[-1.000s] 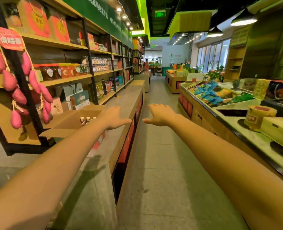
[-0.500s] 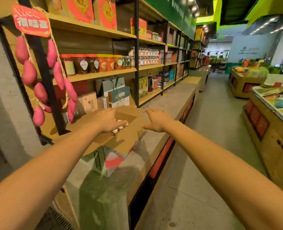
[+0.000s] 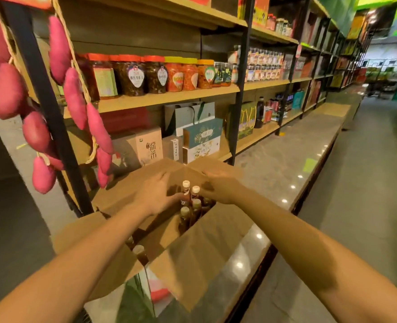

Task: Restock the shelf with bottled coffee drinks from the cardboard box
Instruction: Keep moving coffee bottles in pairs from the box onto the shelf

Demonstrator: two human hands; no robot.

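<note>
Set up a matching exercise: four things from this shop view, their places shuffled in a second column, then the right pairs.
Things
1. white-capped brown coffee bottles
2. open brown cardboard box
3. red-lidded glass jars
4. string of pink sweet-potato shapes

Places
A. hanging beside the black shelf post
B. on the grey stone counter
C. inside the box, between left hand and right hand
D. on the middle wooden shelf

Pairs: 1-C, 2-B, 3-D, 4-A

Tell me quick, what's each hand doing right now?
Left hand: touching a bottle in the box; grip cannot be told.
Right hand: open above the bottles, holding nothing.
</note>
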